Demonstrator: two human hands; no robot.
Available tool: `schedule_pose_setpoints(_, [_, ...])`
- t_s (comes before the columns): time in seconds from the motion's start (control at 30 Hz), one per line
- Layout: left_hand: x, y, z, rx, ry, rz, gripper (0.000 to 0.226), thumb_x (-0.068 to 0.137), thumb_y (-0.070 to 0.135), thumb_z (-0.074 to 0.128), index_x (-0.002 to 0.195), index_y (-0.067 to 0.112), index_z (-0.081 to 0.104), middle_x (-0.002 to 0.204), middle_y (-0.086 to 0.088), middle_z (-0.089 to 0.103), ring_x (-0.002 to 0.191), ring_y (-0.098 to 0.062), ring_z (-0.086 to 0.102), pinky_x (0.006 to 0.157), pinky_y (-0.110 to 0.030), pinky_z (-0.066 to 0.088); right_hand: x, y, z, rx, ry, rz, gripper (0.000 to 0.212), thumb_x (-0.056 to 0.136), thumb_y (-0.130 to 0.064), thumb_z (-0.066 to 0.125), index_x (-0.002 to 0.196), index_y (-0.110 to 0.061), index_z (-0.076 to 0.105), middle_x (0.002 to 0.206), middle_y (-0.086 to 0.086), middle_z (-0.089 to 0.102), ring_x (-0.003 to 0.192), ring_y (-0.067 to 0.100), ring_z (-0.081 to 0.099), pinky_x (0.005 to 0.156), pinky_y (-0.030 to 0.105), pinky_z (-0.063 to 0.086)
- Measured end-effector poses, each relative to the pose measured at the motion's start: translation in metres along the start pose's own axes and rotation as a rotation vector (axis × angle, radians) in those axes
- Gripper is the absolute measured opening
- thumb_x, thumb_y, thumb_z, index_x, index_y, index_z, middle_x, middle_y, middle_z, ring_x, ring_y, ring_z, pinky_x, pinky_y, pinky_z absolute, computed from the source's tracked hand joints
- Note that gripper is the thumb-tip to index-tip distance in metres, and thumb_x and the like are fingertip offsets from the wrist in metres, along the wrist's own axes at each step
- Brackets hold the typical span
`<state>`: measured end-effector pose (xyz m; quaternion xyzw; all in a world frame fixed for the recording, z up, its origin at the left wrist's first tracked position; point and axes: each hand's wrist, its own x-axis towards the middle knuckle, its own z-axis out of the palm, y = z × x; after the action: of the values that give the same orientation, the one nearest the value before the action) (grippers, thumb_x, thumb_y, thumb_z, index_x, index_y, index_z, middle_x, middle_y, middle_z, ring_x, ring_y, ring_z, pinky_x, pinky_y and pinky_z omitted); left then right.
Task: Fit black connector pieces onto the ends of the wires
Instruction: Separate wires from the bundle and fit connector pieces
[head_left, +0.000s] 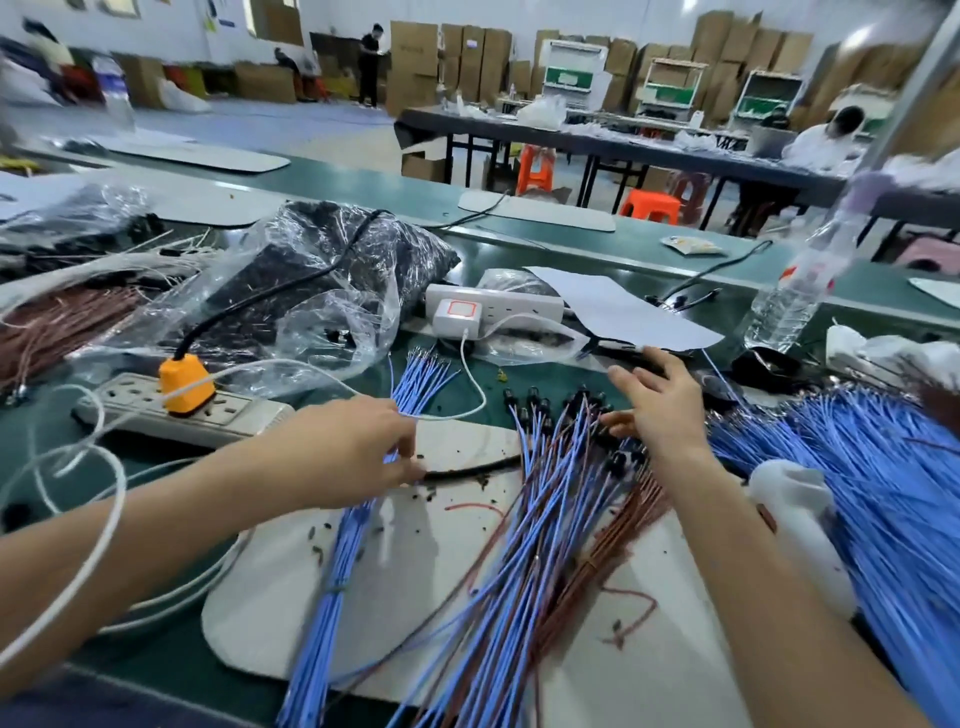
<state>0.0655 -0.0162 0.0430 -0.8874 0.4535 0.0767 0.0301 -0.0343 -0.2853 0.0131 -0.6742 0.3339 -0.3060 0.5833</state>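
My left hand (358, 447) grips a tied bundle of blue wires (343, 551) whose bare metal ends fan out toward the white power strip. My right hand (657, 402) hovers with spread, relaxed fingers over a loose pile of blue and brown wires (540, 519); its fingertips touch the pile near the black connector pieces (540, 402) fitted on those wires' far ends. Both piles lie on a white work mat (431, 571) on the green bench.
A power strip with an orange plug (184, 384) lies at left, beside a clear bag of black parts (322, 291). A large heap of blue wires (883, 467) and a white bottle (795, 519) sit at right. A water bottle (800, 286) stands behind.
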Motion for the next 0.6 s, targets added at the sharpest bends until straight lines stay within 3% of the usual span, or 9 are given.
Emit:
schedule_pose_setpoints(0.07, [0.022, -0.012, 0.014, -0.022, 0.043, -0.079, 0.038, 0.092, 0.052, 0.048, 0.123, 0.029, 0.054, 0.115, 0.003, 0.049, 0.113, -0.02, 0.051, 0.091, -0.036, 0.044, -0.023, -0.005, 0.017, -0.166, 0.044, -0.247, 0.029, 0.092, -0.018, 0.063, 0.12, -0.02, 0.057, 0.108, -0.008, 0.059, 0.047, 0.008, 0.063, 0.05, 0.019, 0.048])
schedule_pose_setpoints(0.1, [0.032, -0.014, 0.02, -0.043, 0.074, -0.101, 0.041, 0.092, 0.049, 0.052, 0.125, 0.026, 0.053, 0.115, 0.0, 0.047, 0.112, -0.023, 0.052, 0.091, -0.037, 0.044, -0.039, -0.007, 0.027, -0.181, 0.011, -0.342, 0.014, 0.092, -0.017, 0.063, 0.105, -0.023, 0.061, 0.096, -0.01, 0.063, 0.049, 0.004, 0.061, 0.051, 0.017, 0.047])
schedule_pose_setpoints(0.17, [0.047, -0.014, 0.029, -0.056, 0.137, -0.118, 0.038, 0.09, 0.041, 0.058, 0.118, 0.016, 0.056, 0.111, -0.005, 0.046, 0.106, -0.028, 0.054, 0.088, -0.037, 0.045, -0.07, -0.005, 0.049, -0.188, -0.154, -0.453, 0.013, 0.091, -0.015, 0.063, 0.085, -0.026, 0.061, 0.077, -0.01, 0.065, 0.051, 0.002, 0.06, 0.051, 0.02, 0.049])
schedule_pose_setpoints(0.27, [0.059, -0.016, 0.028, -0.022, 0.14, -0.143, 0.028, 0.086, 0.025, 0.06, 0.109, 0.01, 0.056, 0.108, -0.01, 0.055, 0.099, -0.028, 0.056, 0.08, -0.033, 0.045, -0.104, 0.013, 0.071, -0.321, -0.436, -0.466, 0.003, 0.09, -0.019, 0.065, 0.089, -0.02, 0.068, 0.07, -0.007, 0.067, 0.059, 0.008, 0.062, 0.061, 0.03, 0.056])
schedule_pose_setpoints(0.33, [0.058, -0.02, 0.02, -0.046, 0.097, -0.166, 0.03, 0.083, 0.023, 0.064, 0.109, 0.01, 0.056, 0.101, -0.008, 0.059, 0.089, -0.023, 0.054, 0.067, -0.026, 0.038, -0.111, 0.024, 0.077, -0.46, -0.516, -0.518, 0.01, 0.09, -0.02, 0.064, 0.095, -0.015, 0.071, 0.076, -0.003, 0.069, 0.065, 0.009, 0.06, 0.068, 0.028, 0.053])
schedule_pose_setpoints(0.4, [0.055, -0.023, 0.013, -0.137, 0.075, -0.177, 0.04, 0.08, 0.022, 0.067, 0.117, 0.014, 0.053, 0.088, 0.0, 0.057, 0.079, -0.017, 0.05, 0.056, -0.021, 0.032, -0.109, 0.024, 0.076, -0.436, -0.512, -0.519, 0.012, 0.09, -0.017, 0.064, 0.095, -0.012, 0.073, 0.081, 0.0, 0.072, 0.07, 0.009, 0.062, 0.07, 0.023, 0.05])
schedule_pose_setpoints(0.5, [0.049, -0.028, 0.006, -0.336, 0.075, -0.127, 0.067, 0.077, 0.013, 0.069, 0.136, 0.023, 0.037, 0.081, 0.003, 0.063, 0.07, -0.014, 0.058, 0.057, -0.019, 0.042, -0.105, 0.021, 0.072, -0.318, -0.48, -0.422, 0.011, 0.092, -0.014, 0.063, 0.092, -0.011, 0.073, 0.077, 0.002, 0.072, 0.068, 0.01, 0.065, 0.065, 0.022, 0.054])
schedule_pose_setpoints(0.6, [0.048, -0.034, 0.001, -0.528, 0.127, -0.121, 0.061, 0.079, 0.005, 0.07, 0.132, 0.023, 0.044, 0.073, -0.002, 0.066, 0.057, -0.012, 0.062, 0.053, -0.016, 0.048, -0.107, 0.021, 0.072, -0.257, -0.503, -0.334, 0.011, 0.093, -0.014, 0.062, 0.092, -0.011, 0.072, 0.076, 0.006, 0.072, 0.061, 0.017, 0.067, 0.062, 0.031, 0.058])
